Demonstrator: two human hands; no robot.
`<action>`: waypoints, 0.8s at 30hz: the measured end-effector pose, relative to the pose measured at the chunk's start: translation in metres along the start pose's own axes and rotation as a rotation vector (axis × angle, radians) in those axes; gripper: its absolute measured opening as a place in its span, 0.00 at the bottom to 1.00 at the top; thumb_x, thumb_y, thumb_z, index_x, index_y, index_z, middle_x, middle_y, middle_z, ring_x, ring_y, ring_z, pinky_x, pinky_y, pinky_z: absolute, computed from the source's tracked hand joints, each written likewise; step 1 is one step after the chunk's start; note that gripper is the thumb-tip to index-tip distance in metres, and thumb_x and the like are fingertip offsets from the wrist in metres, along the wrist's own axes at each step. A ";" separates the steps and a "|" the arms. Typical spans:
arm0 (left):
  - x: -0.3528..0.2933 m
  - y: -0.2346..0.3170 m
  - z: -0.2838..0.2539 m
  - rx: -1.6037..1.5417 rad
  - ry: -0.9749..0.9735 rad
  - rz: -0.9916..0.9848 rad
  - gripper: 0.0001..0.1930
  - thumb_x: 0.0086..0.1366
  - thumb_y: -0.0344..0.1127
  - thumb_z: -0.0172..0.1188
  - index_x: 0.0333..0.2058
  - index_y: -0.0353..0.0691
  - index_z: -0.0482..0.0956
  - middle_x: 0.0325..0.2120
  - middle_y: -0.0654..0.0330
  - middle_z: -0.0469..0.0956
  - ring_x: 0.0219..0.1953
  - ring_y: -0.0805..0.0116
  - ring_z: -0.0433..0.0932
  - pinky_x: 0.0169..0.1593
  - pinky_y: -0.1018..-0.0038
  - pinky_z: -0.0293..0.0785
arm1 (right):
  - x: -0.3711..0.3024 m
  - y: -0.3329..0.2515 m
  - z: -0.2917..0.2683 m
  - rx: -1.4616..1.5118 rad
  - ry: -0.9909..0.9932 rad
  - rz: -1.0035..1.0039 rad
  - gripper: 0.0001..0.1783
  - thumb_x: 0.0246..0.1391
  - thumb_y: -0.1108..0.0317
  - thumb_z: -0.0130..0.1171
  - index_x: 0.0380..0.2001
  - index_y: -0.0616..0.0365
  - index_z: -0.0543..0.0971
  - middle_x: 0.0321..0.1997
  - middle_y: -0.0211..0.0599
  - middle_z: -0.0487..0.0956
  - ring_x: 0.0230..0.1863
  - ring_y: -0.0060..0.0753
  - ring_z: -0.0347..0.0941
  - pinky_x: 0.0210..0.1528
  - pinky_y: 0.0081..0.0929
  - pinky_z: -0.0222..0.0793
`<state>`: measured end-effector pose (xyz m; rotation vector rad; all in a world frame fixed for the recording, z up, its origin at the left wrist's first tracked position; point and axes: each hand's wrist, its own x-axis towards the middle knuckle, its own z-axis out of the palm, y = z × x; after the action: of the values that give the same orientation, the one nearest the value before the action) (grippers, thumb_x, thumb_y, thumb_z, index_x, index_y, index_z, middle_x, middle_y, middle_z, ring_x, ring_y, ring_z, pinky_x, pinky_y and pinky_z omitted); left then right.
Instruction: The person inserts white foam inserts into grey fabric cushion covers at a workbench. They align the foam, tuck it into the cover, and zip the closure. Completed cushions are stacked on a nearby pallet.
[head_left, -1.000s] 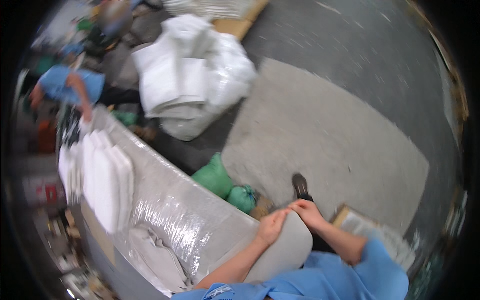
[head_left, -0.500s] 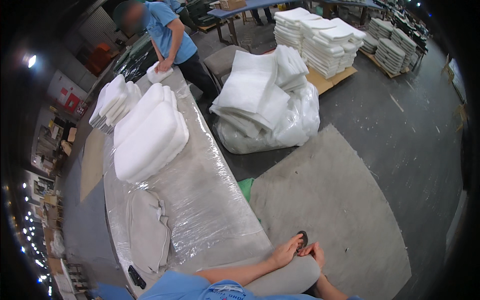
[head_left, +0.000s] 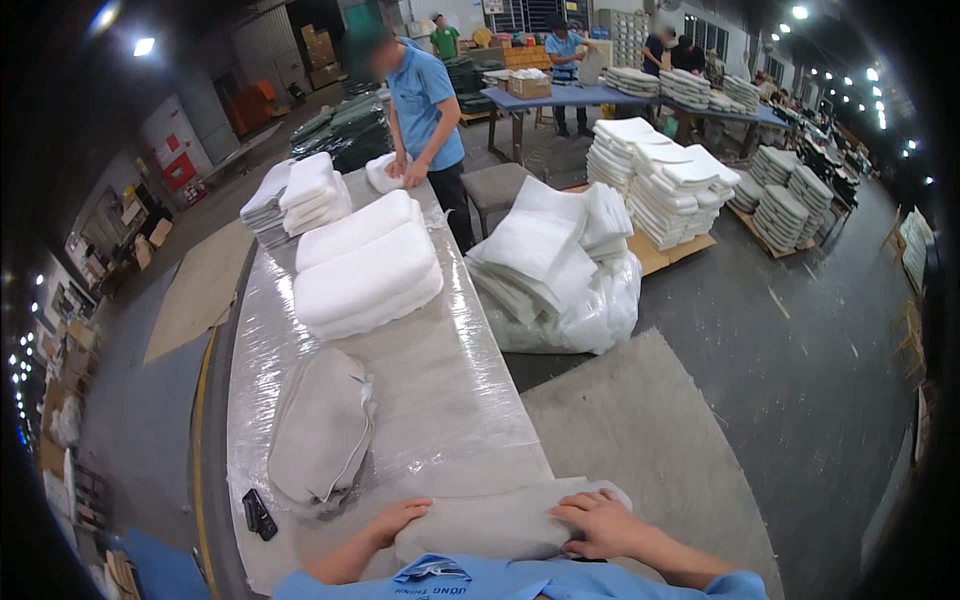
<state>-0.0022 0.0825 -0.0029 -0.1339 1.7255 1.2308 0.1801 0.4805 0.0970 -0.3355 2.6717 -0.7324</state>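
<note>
Warehouse floor with pallets of white foam pads; a long bench (head_left: 440,400) wrapped in clear film runs away from the viewer. On it, largest first: stacked white foam cushions (head_left: 365,270), a grey cover (head_left: 320,430), then the grey cushion (head_left: 490,525) at the near edge. Left hand (head_left: 398,518) and right hand (head_left: 598,522) press flat on its ends, fingers spread, gripping nothing. It looks soft, light, compressible; best held by both ends.

Beneath the fingers (head_left: 585,515) lay a pale grey fabric cushion cover (head_left: 500,525), beyond them a glossy clear-wrapped grey table (head_left: 440,400), plain white foam pillows (head_left: 365,270), and a co-worker's bright blue shirt (head_left: 425,100).
</note>
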 end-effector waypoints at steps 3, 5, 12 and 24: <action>0.013 -0.024 0.014 -0.297 0.163 0.001 0.23 0.69 0.36 0.60 0.61 0.41 0.78 0.53 0.54 0.81 0.54 0.62 0.79 0.58 0.66 0.76 | 0.027 -0.034 0.016 -0.181 -0.016 -0.209 0.41 0.52 0.58 0.71 0.69 0.48 0.69 0.67 0.43 0.73 0.71 0.49 0.66 0.71 0.54 0.59; 0.020 -0.031 0.013 -0.360 0.194 0.044 0.22 0.67 0.34 0.60 0.60 0.39 0.78 0.52 0.54 0.81 0.52 0.61 0.80 0.55 0.64 0.78 | 0.031 -0.051 0.033 -0.164 -0.023 -0.220 0.41 0.51 0.61 0.70 0.69 0.49 0.69 0.65 0.43 0.74 0.68 0.50 0.69 0.67 0.53 0.63; 0.018 0.006 -0.003 -0.911 0.169 0.296 0.23 0.72 0.41 0.60 0.62 0.41 0.73 0.54 0.54 0.78 0.52 0.55 0.80 0.53 0.54 0.79 | 0.056 -0.048 0.051 -0.181 0.251 -0.185 0.40 0.50 0.59 0.69 0.66 0.53 0.69 0.50 0.46 0.82 0.50 0.57 0.80 0.50 0.49 0.75; 0.031 0.149 0.116 -0.398 0.042 0.610 0.39 0.74 0.60 0.58 0.72 0.41 0.61 0.66 0.50 0.68 0.61 0.52 0.75 0.65 0.60 0.68 | 0.027 -0.083 -0.007 0.909 1.009 -0.066 0.36 0.55 0.67 0.71 0.65 0.63 0.71 0.58 0.41 0.81 0.58 0.35 0.77 0.61 0.34 0.72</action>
<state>-0.0300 0.2563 0.0712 0.1478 1.5846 2.0254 0.1635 0.4053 0.1390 0.2790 2.6726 -2.5028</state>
